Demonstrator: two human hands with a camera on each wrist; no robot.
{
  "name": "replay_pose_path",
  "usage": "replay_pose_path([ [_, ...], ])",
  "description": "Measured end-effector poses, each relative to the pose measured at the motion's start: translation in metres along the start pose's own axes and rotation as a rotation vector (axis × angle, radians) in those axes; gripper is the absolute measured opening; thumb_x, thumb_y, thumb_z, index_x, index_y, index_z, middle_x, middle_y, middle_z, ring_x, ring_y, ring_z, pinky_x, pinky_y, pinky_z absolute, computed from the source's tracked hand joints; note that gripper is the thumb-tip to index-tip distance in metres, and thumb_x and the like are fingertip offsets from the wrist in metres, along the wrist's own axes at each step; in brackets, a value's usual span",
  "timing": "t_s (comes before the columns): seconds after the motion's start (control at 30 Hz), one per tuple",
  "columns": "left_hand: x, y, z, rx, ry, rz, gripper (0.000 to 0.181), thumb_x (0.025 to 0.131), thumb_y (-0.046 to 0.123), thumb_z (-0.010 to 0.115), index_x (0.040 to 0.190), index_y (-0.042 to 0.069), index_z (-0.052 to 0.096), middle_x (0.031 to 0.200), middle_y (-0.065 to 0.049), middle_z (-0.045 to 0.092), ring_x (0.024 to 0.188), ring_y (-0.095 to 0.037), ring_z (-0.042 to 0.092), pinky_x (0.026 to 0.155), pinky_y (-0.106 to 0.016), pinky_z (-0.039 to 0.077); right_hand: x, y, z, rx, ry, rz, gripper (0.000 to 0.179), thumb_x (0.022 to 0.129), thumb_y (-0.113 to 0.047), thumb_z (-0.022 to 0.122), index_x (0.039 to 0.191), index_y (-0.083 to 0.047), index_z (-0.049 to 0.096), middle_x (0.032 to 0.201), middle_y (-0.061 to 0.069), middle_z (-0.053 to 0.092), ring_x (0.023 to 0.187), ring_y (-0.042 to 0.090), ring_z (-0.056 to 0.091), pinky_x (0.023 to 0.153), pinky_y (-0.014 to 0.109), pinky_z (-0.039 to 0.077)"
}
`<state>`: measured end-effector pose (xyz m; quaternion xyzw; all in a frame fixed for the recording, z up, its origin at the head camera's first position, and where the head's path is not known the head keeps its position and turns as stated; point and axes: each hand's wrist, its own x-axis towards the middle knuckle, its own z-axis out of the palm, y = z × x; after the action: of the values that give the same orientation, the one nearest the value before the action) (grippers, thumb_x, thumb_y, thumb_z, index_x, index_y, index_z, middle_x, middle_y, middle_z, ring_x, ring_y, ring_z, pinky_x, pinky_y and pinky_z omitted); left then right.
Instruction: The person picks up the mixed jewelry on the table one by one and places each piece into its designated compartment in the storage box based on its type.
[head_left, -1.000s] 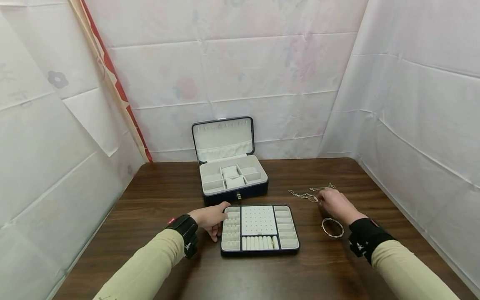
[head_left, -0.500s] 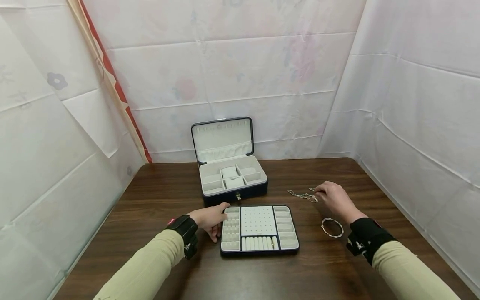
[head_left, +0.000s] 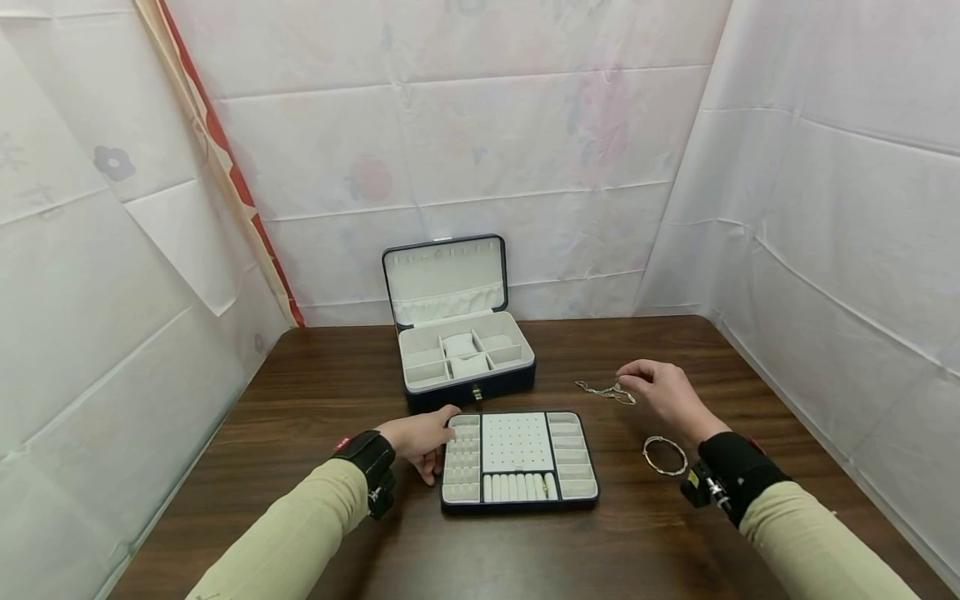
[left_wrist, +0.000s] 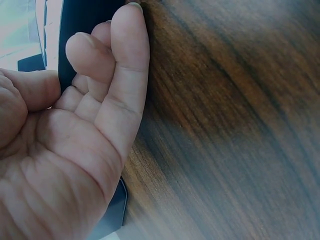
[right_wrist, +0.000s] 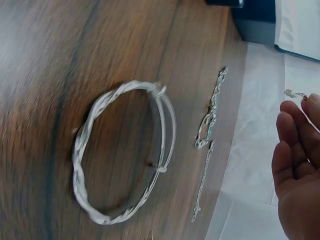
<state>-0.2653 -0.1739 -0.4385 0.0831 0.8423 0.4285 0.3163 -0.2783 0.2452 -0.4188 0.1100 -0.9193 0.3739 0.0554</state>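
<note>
My left hand [head_left: 420, 437] grips the left edge of a dark-rimmed jewelry tray [head_left: 517, 507], thumb over the rim and other fingers curled at its side. My right hand [head_left: 667, 404] is raised over the table at the right. Its thumb and fingertips pinch a small pale, shiny jewelry piece [right_wrist: 291, 93], partly hidden and too small to identify. Two silver chains lie below: a bunched chain [right_wrist: 212, 110] and a thinner chain [right_wrist: 202, 185], the latter hidden in the head view. A twisted silver bangle [head_left: 665, 456] lies nearer the right wrist.
Behind the tray stands a dark jewelry box [head_left: 442, 395], its lid [head_left: 450, 271] raised, with pale compartments and two cushions. A small golden item sits among the tray's ring rolls [head_left: 521, 486]. White sheets [head_left: 525, 142] enclose the wooden table [head_left: 337, 367].
My right hand has lifted from beside the chains and shifted a little left, with the small jewelry piece between its fingertips. The left hand and tray have stayed put.
</note>
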Motion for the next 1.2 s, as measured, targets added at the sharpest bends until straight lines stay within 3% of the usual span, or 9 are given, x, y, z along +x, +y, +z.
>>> replay_pose_path([
  [0.5, -0.003, 0.002, 0.001, 0.008, -0.001, 0.011, 0.056, 0.11, 0.009, 0.037, 0.162, 0.012, 0.017, 0.064, -0.017, 0.056, 0.049, -0.023, 0.054, 0.059, -0.045, 0.061, 0.007, -0.007, 0.006, 0.245, -0.091, 0.069, 0.037, 0.101, -0.04, 0.064, 0.123, -0.011, 0.072, 0.119, 0.013, 0.072, 0.114, 0.04, 0.062, 0.092, 0.054, 0.051],
  [0.73, -0.005, 0.003, 0.002, 0.011, 0.005, 0.016, 0.056, 0.11, 0.009, 0.038, 0.162, 0.013, 0.018, 0.064, -0.018, 0.056, 0.05, -0.024, 0.054, 0.058, -0.045, 0.062, 0.009, -0.012, 0.007, 0.282, -0.103, 0.052, 0.034, 0.1, -0.042, 0.065, 0.119, -0.015, 0.074, 0.116, 0.007, 0.072, 0.107, 0.027, 0.065, 0.089, 0.042, 0.052],
  [0.97, -0.003, 0.002, 0.002, 0.016, 0.008, 0.014, 0.056, 0.11, 0.01, 0.038, 0.162, 0.013, 0.019, 0.064, -0.019, 0.057, 0.05, -0.024, 0.054, 0.058, -0.044, 0.061, 0.009, -0.018, 0.01, 0.34, -0.12, 0.051, 0.034, 0.1, -0.04, 0.066, 0.118, -0.012, 0.072, 0.119, 0.013, 0.072, 0.098, 0.02, 0.065, 0.079, 0.033, 0.054],
  [1.07, -0.003, 0.002, 0.002, 0.015, 0.007, 0.013, 0.056, 0.11, 0.01, 0.038, 0.162, 0.013, 0.019, 0.065, -0.019, 0.057, 0.049, -0.024, 0.054, 0.058, -0.044, 0.061, 0.009, -0.019, 0.011, 0.391, -0.132, 0.06, 0.037, 0.099, -0.04, 0.067, 0.12, -0.009, 0.071, 0.123, 0.019, 0.07, 0.098, 0.018, 0.065, 0.082, 0.035, 0.054],
  [1.2, -0.002, 0.002, 0.001, 0.011, 0.003, 0.01, 0.056, 0.11, 0.01, 0.038, 0.162, 0.014, 0.018, 0.065, -0.019, 0.057, 0.049, -0.024, 0.054, 0.058, -0.044, 0.061, 0.008, -0.02, 0.012, 0.435, -0.143, 0.075, 0.04, 0.099, -0.04, 0.068, 0.122, -0.008, 0.07, 0.125, 0.023, 0.068, 0.105, 0.03, 0.065, 0.087, 0.043, 0.053],
])
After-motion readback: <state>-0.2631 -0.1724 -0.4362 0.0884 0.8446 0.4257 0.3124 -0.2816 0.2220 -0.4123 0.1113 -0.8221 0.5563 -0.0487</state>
